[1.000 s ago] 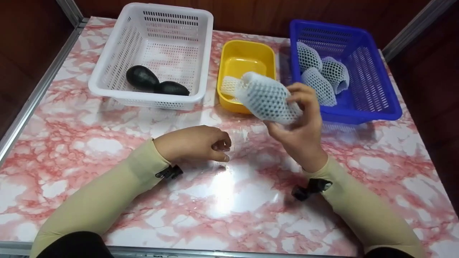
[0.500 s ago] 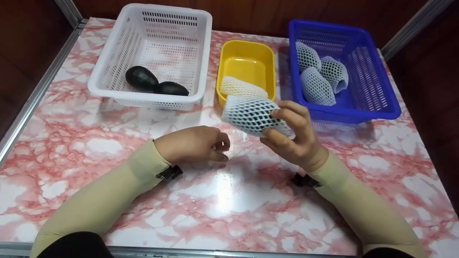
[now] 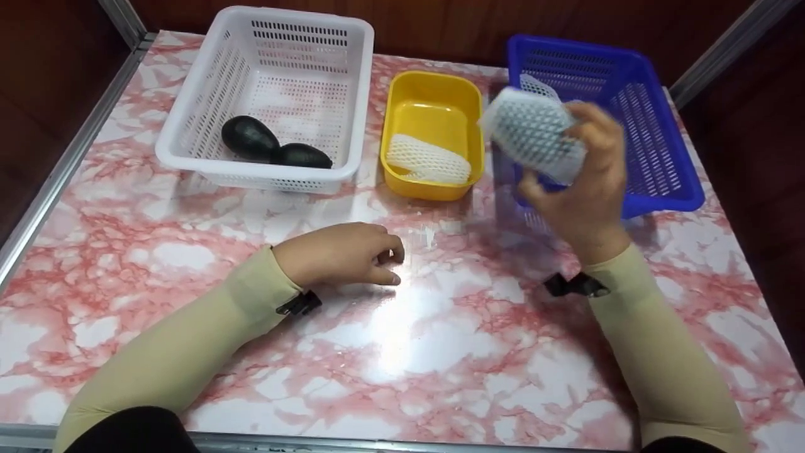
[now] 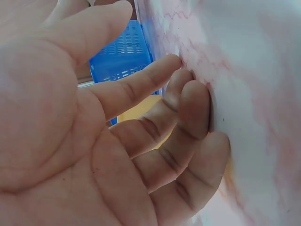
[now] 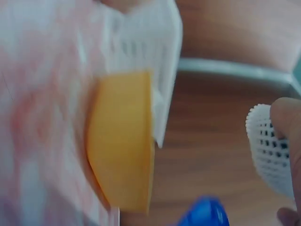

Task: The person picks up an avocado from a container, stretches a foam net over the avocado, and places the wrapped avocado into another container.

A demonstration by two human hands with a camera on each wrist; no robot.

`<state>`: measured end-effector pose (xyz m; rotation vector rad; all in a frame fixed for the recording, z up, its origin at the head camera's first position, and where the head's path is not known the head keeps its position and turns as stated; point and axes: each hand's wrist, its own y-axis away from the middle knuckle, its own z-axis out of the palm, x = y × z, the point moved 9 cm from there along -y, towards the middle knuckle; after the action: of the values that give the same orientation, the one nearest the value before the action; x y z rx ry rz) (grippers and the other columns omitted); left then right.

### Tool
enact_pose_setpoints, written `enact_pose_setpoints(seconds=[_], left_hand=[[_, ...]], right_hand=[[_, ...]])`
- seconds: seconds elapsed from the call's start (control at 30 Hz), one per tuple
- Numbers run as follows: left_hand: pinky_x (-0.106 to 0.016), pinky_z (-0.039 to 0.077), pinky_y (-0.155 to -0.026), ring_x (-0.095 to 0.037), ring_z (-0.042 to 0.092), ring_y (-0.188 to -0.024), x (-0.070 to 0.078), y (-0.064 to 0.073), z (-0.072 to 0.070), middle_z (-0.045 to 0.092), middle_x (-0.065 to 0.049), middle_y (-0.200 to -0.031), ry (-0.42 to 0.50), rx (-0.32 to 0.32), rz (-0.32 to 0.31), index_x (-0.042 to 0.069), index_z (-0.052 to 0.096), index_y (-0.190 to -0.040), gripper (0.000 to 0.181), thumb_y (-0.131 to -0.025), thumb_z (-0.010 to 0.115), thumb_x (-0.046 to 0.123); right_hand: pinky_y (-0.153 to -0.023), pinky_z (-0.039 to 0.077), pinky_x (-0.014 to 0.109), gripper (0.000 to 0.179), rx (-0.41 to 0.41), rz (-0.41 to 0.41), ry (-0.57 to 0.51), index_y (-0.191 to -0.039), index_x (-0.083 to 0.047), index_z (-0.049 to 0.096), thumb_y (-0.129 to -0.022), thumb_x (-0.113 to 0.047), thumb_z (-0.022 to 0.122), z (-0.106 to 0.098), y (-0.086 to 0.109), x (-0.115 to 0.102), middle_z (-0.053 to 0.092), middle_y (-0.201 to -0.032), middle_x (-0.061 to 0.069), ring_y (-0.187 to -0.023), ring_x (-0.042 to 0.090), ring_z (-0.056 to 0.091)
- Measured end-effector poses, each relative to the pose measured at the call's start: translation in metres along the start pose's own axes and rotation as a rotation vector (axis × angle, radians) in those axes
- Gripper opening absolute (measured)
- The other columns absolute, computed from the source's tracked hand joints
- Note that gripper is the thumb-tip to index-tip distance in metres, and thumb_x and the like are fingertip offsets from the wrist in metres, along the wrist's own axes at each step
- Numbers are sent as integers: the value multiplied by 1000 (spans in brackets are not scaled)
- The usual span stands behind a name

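My right hand (image 3: 594,189) grips a dark avocado in a white foam net (image 3: 531,129), held up over the left side of the blue basket (image 3: 657,151). The right wrist view shows only a part of the foam net (image 5: 268,150) beside the fingers. Other netted avocados (image 3: 539,87) in that basket are mostly hidden behind the hand and its load. My left hand (image 3: 339,255) rests on the table, fingers loosely curled, holding nothing. In the left wrist view its fingertips (image 4: 195,101) lie at the marbled tabletop.
A yellow box (image 3: 434,119) at the back middle holds a flattened white foam net (image 3: 427,157). Left of it stands a white basket (image 3: 302,88) with two bare dark avocados (image 3: 248,137) in its front. Brown panels (image 3: 440,31) close off the back and sides.
My right hand first brought the netted avocado down toward me, then carried it right and back, from in front of the yellow box to above the blue basket. My left hand stayed put.
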<state>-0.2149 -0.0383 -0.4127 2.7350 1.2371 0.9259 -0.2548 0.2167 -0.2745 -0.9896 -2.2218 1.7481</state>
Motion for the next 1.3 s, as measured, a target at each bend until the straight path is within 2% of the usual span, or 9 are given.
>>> enact_pose_setpoints(seconds=[0.17, 0.27, 0.37, 0.47, 0.67, 0.77, 0.93, 1.13, 1.3], left_hand=[[-43, 53, -98, -22, 61, -99, -1, -2, 2, 70, -6, -109, -5, 0, -2, 15, 73, -123, 31, -102, 74, 39], [-43, 53, -97, -22, 61, -98, -2, -2, 2, 69, -5, -107, -10, 1, -2, 15, 73, -122, 31, -102, 73, 39], [-42, 52, -95, -21, 60, -97, -3, -2, 2, 67, -4, -104, -12, 0, -9, 16, 72, -121, 30, -102, 73, 39], [-41, 52, -93, -21, 60, -96, -4, -3, 3, 67, -5, -104, -13, -1, -15, 15, 72, -120, 30, -102, 74, 38], [-40, 51, -92, -20, 60, -95, -4, -5, 3, 67, -5, -104, -13, -6, -14, 15, 72, -121, 31, -101, 74, 38], [-40, 51, -92, -20, 60, -95, -4, -6, 4, 67, -5, -104, -7, -1, -10, 14, 72, -120, 30, -101, 74, 38], [-40, 51, -91, -20, 59, -94, -4, -5, 3, 67, -5, -103, -11, -3, -14, 14, 72, -119, 29, -101, 74, 38], [-40, 51, -90, -19, 59, -93, -2, -5, 3, 67, -5, -103, -18, -4, -16, 14, 72, -118, 28, -101, 74, 37], [-39, 51, -90, -19, 59, -93, -3, -7, 4, 67, -5, -102, -20, -5, -17, 15, 72, -118, 28, -101, 73, 37]], right_hand=[[-120, 49, 37, 64, -96, 235, 226, -139, -11, 55, -80, -6, 82, -27, -19, 58, 58, -142, 16, -138, 26, 59], [-114, 51, 48, 69, -207, 428, 360, -148, -18, 56, -84, -15, 80, -42, -23, 92, 55, -143, 15, -132, 33, 60], [-112, 47, 63, 71, -366, 636, 458, -153, -21, 54, -86, -24, 78, -49, -18, 123, 52, -147, 20, -131, 43, 57], [-112, 41, 68, 75, -529, 758, 501, -158, -16, 49, -89, -29, 73, -52, -8, 146, 48, -153, 29, -134, 51, 51], [-109, 38, 71, 80, -749, 793, 487, -157, -3, 45, -93, -37, 76, -51, 11, 174, 50, -151, 39, -131, 55, 49], [-105, 41, 71, 87, -839, 809, 468, -156, 0, 43, -93, -48, 79, -52, 21, 183, 55, -144, 39, -124, 52, 53], [-101, 44, 71, 85, -955, 865, 477, -155, 3, 42, -96, -49, 74, -56, 31, 189, 59, -136, 36, -118, 51, 56], [-102, 44, 74, 74, -1023, 837, 518, -147, 8, 53, -100, -48, 65, -54, 32, 189, 63, -136, 38, -117, 54, 59], [-100, 45, 74, 70, -997, 817, 543, -143, 7, 61, -102, -50, 58, -55, 31, 190, 65, -135, 39, -117, 56, 61]])
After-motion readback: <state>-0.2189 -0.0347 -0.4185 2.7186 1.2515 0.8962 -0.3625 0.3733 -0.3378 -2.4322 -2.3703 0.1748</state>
